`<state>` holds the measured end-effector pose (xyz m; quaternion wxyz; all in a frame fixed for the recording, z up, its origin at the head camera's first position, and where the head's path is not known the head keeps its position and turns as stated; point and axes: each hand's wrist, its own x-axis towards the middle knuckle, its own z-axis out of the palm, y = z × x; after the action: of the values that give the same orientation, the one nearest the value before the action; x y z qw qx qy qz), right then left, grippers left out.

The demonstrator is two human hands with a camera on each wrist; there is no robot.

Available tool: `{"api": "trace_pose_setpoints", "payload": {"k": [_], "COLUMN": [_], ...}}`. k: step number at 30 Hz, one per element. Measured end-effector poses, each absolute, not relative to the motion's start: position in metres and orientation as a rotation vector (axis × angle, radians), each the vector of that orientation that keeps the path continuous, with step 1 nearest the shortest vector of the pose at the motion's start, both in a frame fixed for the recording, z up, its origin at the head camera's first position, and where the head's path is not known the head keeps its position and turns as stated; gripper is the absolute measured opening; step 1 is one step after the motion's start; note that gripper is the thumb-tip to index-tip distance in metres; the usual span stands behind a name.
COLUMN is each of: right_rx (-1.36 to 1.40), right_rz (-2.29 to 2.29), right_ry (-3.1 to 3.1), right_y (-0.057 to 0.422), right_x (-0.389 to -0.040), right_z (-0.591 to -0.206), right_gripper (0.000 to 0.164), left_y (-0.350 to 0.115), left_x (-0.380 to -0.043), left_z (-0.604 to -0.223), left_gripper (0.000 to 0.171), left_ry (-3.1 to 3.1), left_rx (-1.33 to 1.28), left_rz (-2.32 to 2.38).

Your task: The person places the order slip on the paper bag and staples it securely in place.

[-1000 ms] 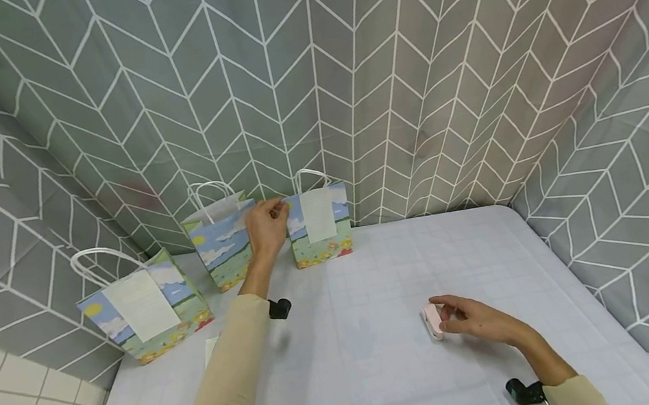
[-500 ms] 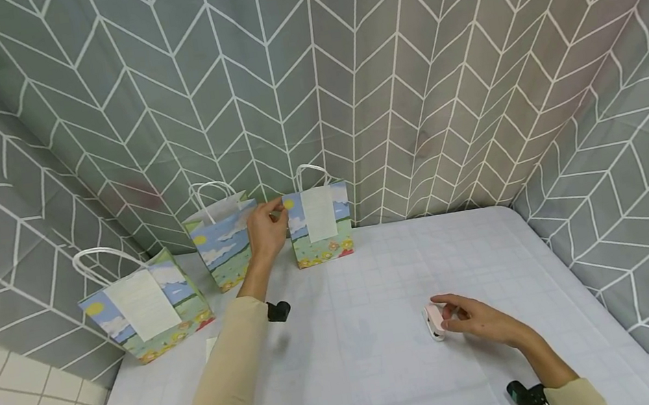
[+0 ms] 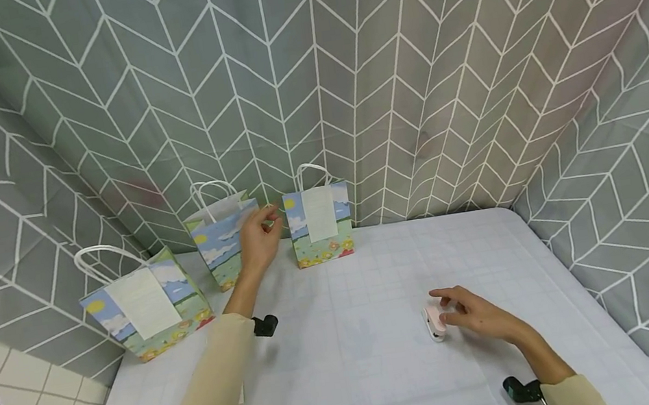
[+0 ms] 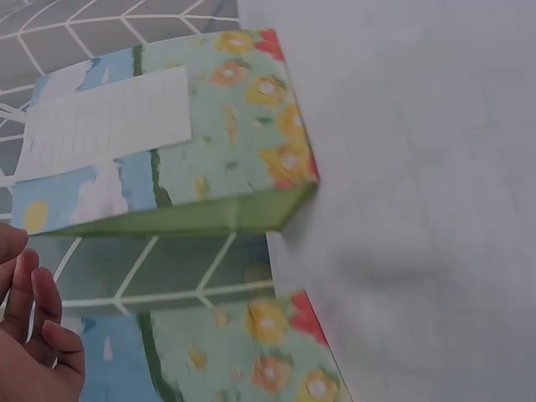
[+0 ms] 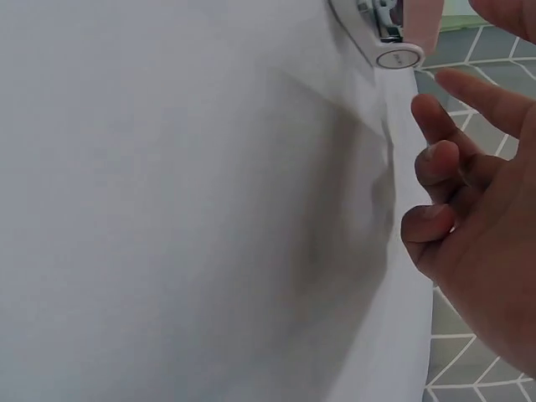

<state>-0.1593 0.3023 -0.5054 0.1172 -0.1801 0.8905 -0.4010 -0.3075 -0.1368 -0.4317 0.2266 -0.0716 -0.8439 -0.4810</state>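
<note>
My left hand [image 3: 259, 236] hovers in front of the middle paper gift bag [image 3: 219, 248], its fingers loosely bent and holding nothing. Just right of it stands another gift bag [image 3: 300, 233] printed with sky and flowers, a white paper [image 3: 320, 213] on its front. In the left wrist view the fingertips are close to the top corner of that bag [image 4: 239, 146]. My right hand [image 3: 480, 313] is beside a small pink-and-white stapler [image 3: 435, 322] on the table, thumb tip right at it and index finger stretched out. The right wrist view cuts off most of the stapler [image 5: 394, 38].
A third gift bag [image 3: 191, 294] with a white paper [image 3: 143, 304] on its front leans at the table's left. A small white piece [image 3: 241, 394] shows beside the left sleeve. The white-covered table [image 3: 388, 387] is bordered by a patterned grey curtain [image 3: 382, 83].
My left hand has drawn back a little to the left, away from the right bag's corner. The right hand's fingers have spread slightly beside the stapler, which stays in place.
</note>
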Motion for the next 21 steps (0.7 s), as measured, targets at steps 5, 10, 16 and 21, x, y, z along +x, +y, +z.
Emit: {"api": "trace_pose_setpoints", "payload": {"k": [5,10,16,21], "right_rx": [-0.523,-0.545,-0.641,-0.722], "right_rz": [-1.156,-1.156,-1.152,-1.153], "right_ry": [2.702,2.763,2.786,2.755], "right_y": [0.293,0.271,0.241,0.213], "right_x": [-0.172,-0.189,-0.206,-0.217], "right_z": [-0.498,-0.482,-0.465,-0.453], "right_gripper": [0.053,0.048,0.046,0.047], "left_y": [-0.158,-0.184,-0.213,-0.233], "left_x": [-0.287,-0.264,-0.236,-0.218], "left_z": [-0.440,-0.446,-0.455,-0.464], "left_gripper": [0.028,0.027,0.026,0.025], "left_ry": [-2.371,-2.412,-2.488,-2.586], "left_rx": [-0.261,-0.299,-0.283,-0.275], "left_rz": [-1.250,-1.136,-1.064,-0.946]}}
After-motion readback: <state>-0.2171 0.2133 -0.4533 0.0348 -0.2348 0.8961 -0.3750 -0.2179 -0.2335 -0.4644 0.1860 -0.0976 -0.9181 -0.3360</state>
